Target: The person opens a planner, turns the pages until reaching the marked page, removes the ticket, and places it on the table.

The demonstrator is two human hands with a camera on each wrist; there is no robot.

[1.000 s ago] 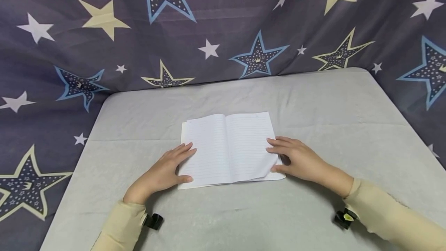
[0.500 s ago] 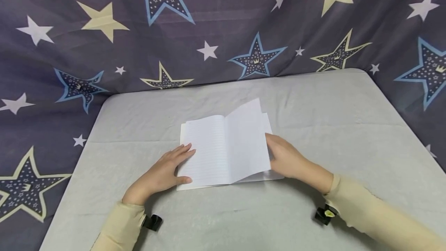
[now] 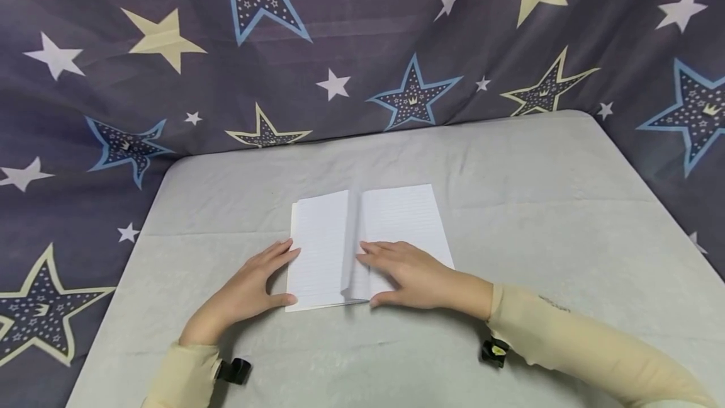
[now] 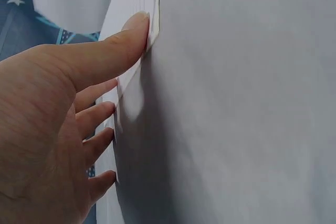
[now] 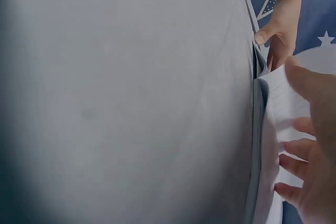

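An open lined notebook (image 3: 323, 238) lies on the grey padded surface. One leaf (image 3: 352, 244) stands up blurred near the spine, leaning left. My right hand (image 3: 416, 279) is over the right-hand page, its extended fingers against the raised leaf and its thumb near the bottom edge. At the notebook's left border, my left hand (image 3: 240, 294) rests with spread fingers and thumb touching the edge. In the left wrist view, the thumb (image 4: 123, 45) lies on the corner of the pages. The right wrist view shows the fingers (image 5: 294, 166) reaching toward the curved paper.
Grey fabric (image 3: 362, 357) covers the surface around the notebook. A dark curtain (image 3: 362, 36) with star prints hangs along the back and both sides. Small black devices (image 3: 233, 371) are worn at both wrists.
My right hand has moved left from the notebook's right edge toward the spine, swinging a leaf upright with it. My left hand has shifted slightly outward, staying at the left edge.
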